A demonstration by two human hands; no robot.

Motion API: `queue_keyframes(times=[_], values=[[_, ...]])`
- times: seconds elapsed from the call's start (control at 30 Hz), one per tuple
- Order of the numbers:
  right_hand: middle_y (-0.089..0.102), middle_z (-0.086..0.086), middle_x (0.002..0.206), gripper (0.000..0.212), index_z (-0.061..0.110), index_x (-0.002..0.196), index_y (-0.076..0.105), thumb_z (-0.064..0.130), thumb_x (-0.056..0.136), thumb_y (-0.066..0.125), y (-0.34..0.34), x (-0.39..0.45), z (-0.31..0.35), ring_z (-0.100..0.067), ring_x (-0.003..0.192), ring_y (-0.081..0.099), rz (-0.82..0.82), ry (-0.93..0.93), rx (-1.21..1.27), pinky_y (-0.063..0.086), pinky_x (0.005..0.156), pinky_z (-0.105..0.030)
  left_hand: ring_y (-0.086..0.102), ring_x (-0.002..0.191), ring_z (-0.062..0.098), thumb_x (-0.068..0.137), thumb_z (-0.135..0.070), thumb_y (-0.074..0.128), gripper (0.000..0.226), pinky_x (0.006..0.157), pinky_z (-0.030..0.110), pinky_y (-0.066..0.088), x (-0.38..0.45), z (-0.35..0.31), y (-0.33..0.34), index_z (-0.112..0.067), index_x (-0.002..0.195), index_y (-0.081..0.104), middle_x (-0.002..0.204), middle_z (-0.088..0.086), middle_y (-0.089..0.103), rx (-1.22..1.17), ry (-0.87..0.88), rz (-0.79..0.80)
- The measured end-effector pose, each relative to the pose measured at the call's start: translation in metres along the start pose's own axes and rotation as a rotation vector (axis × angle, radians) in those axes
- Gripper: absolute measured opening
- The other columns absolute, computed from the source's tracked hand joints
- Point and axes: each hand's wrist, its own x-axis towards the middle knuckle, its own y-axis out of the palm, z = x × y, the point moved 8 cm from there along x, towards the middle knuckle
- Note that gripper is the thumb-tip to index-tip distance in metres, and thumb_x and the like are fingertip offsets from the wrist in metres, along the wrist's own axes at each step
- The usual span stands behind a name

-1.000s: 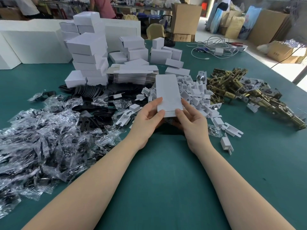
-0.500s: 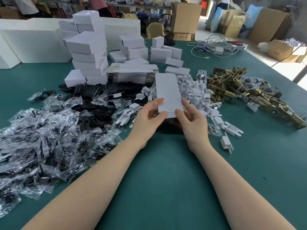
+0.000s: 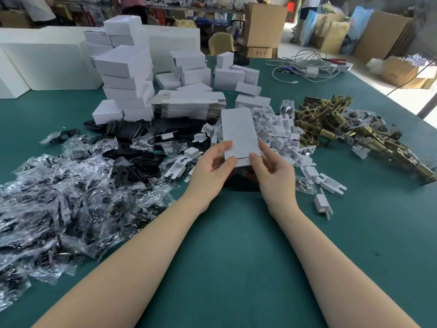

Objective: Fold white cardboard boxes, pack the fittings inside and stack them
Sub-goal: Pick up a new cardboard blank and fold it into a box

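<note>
Little has changed over the last second: both hands hold the same flat white box blank (image 3: 238,132) at its near end, above the green table (image 3: 236,256), and the blank has hardly shifted against the heap behind it. The left hand (image 3: 211,170) pinches the near left corner, thumb on top and fingers curled beneath; the right hand (image 3: 275,172) pinches the near right corner the same way, its thumb now a touch closer to the crease that runs across the near end. The two hands sit close together, almost thumb to thumb, both clamped on the card. That small creep of the thumbs suggests the end flap is about to be bent along that crease, so the folding has barely begun and this box is still a flat sheet. The pile of flat blanks (image 3: 189,106) lies just beyond, with the stack of finished boxes (image 3: 127,84) to its left. The white plastic fittings (image 3: 279,133) are heaped right behind the blank, the brass latches (image 3: 354,131) further right, and bagged black parts (image 3: 59,197) spread to the left. None of these is in hand yet, so packing and stacking of this box remain ahead.
</note>
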Motion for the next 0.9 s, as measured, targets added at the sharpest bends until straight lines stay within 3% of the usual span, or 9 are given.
queue_keyframes(times=[0.13,0.27,0.4,0.47,0.53,0.63,0.77,0.9], values=[[0.068,0.000,0.125,0.042,0.022,0.132,0.061,0.027,0.091,0.070,-0.008,-0.001,0.007,-0.002,0.102,0.068,-0.081,-0.060,-0.055,0.055,0.090,-0.024,0.067,0.100,0.006,0.095,-0.015,0.063,0.031,0.095,0.027,0.052,-0.001,-0.004,0.004,-0.038,0.115,0.059,0.113,-0.003,0.070,0.029,0.030,0.032],[0.071,0.002,0.113,0.040,0.012,0.132,0.061,0.021,0.093,0.067,-0.012,-0.002,0.013,0.010,0.078,0.067,-0.134,-0.104,-0.055,0.049,0.063,-0.006,0.068,0.092,0.001,0.087,-0.008,0.072,0.038,0.080,0.014,0.051,-0.005,-0.007,0.007,-0.032,0.115,0.061,0.113,-0.002,0.070,-0.011,0.049,0.056],[0.070,0.016,0.103,0.040,0.014,0.131,0.062,0.024,0.092,0.068,-0.011,-0.004,0.017,0.011,0.074,0.066,-0.130,-0.140,-0.054,0.048,0.061,-0.005,0.068,0.094,0.001,0.086,-0.006,0.072,0.039,0.080,0.013,0.050,-0.005,-0.008,0.006,-0.031,0.114,0.061,0.111,-0.003,0.070,-0.019,0.055,0.050],[0.069,0.025,0.089,0.039,0.024,0.128,0.063,0.025,0.090,0.071,-0.009,-0.005,0.020,0.011,0.073,0.065,-0.104,-0.156,-0.082,0.047,0.063,-0.004,0.068,0.091,0.000,0.086,-0.008,0.073,0.036,0.080,0.014,0.051,-0.005,-0.009,0.005,-0.032,0.112,0.062,0.107,-0.007,0.072,-0.012,0.062,0.030],[0.069,0.024,0.078,0.041,0.034,0.125,0.060,0.022,0.088,0.073,-0.006,-0.006,0.022,0.009,0.071,0.064,-0.068,-0.177,-0.117,0.048,0.064,-0.005,0.068,0.087,0.001,0.086,-0.010,0.073,0.033,0.079,0.017,0.053,-0.004,-0.008,0.002,-0.031,0.110,0.063,0.100,-0.010,0.073,-0.025,0.060,0.004],[0.070,0.026,0.082,0.043,0.033,0.126,0.060,0.020,0.087,0.075,-0.005,-0.006,0.022,0.010,0.073,0.064,-0.057,-0.196,-0.138,0.049,0.066,-0.006,0.070,0.090,0.008,0.086,-0.012,0.073,0.029,0.082,0.025,0.057,-0.003,-0.006,-0.001,-0.029,0.108,0.065,0.098,-0.006,0.075,-0.047,0.052,-0.021],[0.072,0.011,0.114,0.042,0.028,0.123,0.066,0.025,0.083,0.078,-0.009,-0.005,0.022,0.010,0.081,0.065,-0.069,-0.192,-0.152,0.053,0.079,-0.014,0.071,0.083,0.009,0.086,-0.010,0.073,0.022,0.070,0.024,0.058,-0.002,-0.002,-0.004,-0.026,0.100,0.068,0.086,-0.005,0.076,-0.110,0.019,-0.054],[0.075,0.016,0.098,0.036,0.035,0.113,0.071,0.027,0.079,0.081,-0.016,-0.003,0.020,0.002,0.075,0.062,-0.117,-0.187,-0.137,0.053,0.077,-0.015,0.071,0.079,0.006,0.087,-0.009,0.072,0.020,0.066,0.021,0.056,-0.002,-0.002,-0.003,-0.025,0.099,0.069,0.082,-0.007,0.076,-0.134,-0.007,-0.019]])
